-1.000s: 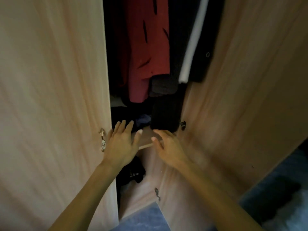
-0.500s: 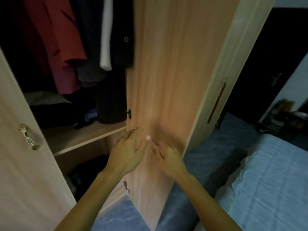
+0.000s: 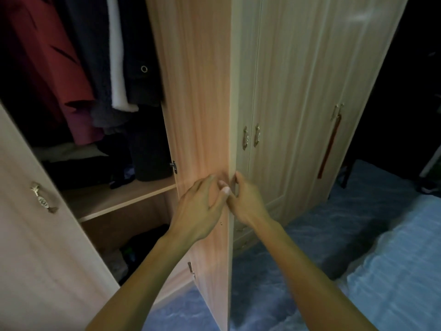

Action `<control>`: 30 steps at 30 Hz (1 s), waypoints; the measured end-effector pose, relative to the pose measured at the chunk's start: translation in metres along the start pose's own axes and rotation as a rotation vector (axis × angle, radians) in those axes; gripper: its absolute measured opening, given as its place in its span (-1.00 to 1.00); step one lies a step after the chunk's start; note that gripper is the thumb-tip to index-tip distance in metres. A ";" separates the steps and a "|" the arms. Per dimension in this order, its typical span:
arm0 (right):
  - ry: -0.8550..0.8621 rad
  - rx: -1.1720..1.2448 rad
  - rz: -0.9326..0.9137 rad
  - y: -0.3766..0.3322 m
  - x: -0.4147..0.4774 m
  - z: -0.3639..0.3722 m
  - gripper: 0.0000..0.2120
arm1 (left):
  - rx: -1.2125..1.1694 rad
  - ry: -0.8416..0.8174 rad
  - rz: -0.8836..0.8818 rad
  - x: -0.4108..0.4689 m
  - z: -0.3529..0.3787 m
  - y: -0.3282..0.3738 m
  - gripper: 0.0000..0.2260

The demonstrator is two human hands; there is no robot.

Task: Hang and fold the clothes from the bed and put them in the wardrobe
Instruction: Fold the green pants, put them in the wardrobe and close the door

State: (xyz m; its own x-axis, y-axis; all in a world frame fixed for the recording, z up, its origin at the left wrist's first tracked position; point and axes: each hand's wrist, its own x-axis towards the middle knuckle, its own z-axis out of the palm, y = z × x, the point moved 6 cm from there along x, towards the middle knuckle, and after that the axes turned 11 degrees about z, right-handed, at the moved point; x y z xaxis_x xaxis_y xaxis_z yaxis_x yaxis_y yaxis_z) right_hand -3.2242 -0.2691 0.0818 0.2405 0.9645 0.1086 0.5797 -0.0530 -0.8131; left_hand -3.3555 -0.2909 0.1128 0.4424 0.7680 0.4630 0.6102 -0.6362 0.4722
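left hand (image 3: 202,209) flat on open wardrobe door (image 3: 200,115), holding nothing | right hand (image 3: 245,199) fingers hooked round door edge | hands nearly touching | bed (image 3: 393,271) at 4 o'clock, right hand nearer | door edge upright

A bedroom in a home. A tall wooden wardrobe (image 3: 286,91) stands open with coats (image 3: 47,68) hanging above a shelf (image 3: 114,199), and a bed (image 3: 393,259) under a blue cover sits just beside it on blue carpet (image 3: 298,235).
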 end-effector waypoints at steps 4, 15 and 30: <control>0.073 0.011 -0.083 -0.006 -0.010 0.009 -0.71 | 0.072 0.010 -0.085 -0.012 -0.014 -0.025 -0.39; -0.078 -0.027 -0.300 -0.059 -0.040 0.095 -0.47 | 0.235 0.167 -0.180 -0.041 -0.081 -0.075 -0.39; -0.362 -0.378 -0.408 -0.195 -0.020 0.283 -0.21 | 0.600 0.212 -0.385 -0.133 -0.213 -0.217 -0.47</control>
State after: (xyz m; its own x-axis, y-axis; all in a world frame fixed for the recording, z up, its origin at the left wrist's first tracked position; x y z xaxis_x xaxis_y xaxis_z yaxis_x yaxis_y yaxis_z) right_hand -3.5627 -0.2052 0.0765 -0.2942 0.9491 0.1127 0.8183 0.3110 -0.4833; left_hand -3.6867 -0.2708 0.1084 0.0250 0.8591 0.5112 0.9775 -0.1281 0.1674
